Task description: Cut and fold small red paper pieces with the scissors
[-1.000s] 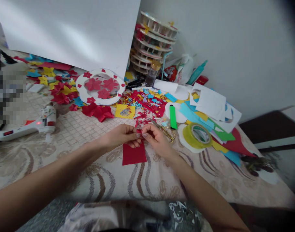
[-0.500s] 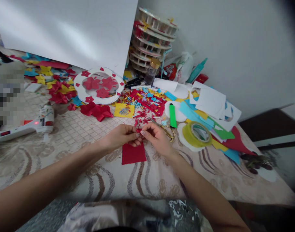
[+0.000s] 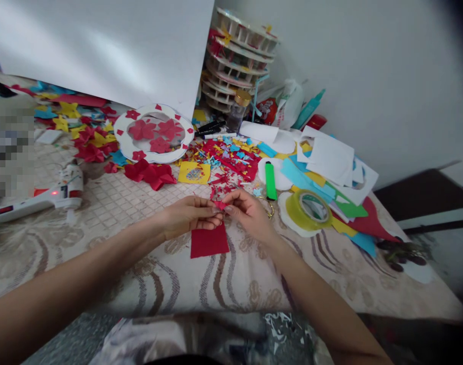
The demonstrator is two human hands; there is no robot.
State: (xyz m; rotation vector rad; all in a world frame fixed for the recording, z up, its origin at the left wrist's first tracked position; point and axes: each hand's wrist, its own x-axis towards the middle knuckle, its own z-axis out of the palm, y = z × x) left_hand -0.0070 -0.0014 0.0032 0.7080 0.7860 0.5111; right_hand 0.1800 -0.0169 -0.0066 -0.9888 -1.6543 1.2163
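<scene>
From my remote seat, I see the left hand (image 3: 189, 218) and right hand (image 3: 248, 215) pinching narrowly on a small red paper piece (image 3: 219, 205) just at twelve o'clock of the red sheet (image 3: 209, 241); I judge it half-folded, with finished red flowers (image 3: 142, 130) on the white ring (image 3: 155, 157) at eleven o'clock.

We note a glue gun (image 3: 45, 195) at the left of the tabletop (image 3: 113, 203), its red light on. Farther back, a white ring (image 3: 123, 144) set with red paper flowers lies below a leaning white board (image 3: 102, 45). Stacked white trays (image 3: 239, 56) stand in the corner, with a gold-lidded jar (image 3: 239, 109) just beside them. To the right are a green lighter (image 3: 270, 181), a yellow tape roll (image 3: 298, 210) and loose coloured sheets (image 3: 330, 159).
</scene>
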